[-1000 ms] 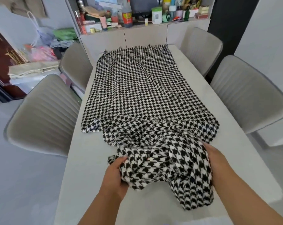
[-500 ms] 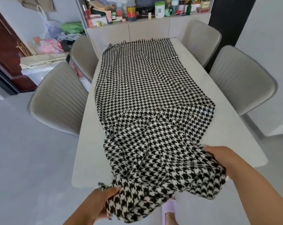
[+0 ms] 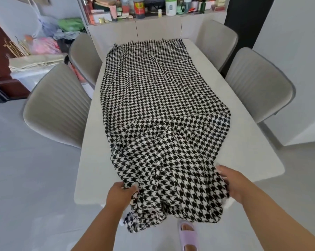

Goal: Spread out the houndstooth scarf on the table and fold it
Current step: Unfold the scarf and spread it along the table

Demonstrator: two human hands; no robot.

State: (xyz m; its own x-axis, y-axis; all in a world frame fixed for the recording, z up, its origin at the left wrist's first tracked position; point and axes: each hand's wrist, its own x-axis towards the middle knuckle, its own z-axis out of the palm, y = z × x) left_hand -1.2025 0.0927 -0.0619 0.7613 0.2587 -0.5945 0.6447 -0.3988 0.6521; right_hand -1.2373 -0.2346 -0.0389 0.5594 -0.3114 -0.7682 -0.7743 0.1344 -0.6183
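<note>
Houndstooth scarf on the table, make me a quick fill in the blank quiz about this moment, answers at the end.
1. The scarf has its fringed end at the table's ____ end.
2. The near end of the scarf hangs over the table's ____.
3. The left hand and right hand both grip the ____.
4. ____ chairs stand around the table.

Missing words: far; edge; scarf; four

Houndstooth scarf (image 3: 158, 98): black-and-white woven check, long rectangular cloth laid lengthwise along the table (image 3: 250, 142). Far end flat and smooth w/ fringed edge at the table's far end. Mid section mostly flat, slight creases. Near third rumpled into folds and ridges, narrower than the far part. Near end overhangs the table's front edge, hanging loose, w/ a fringed corner drooping lowest at the left.
</note>
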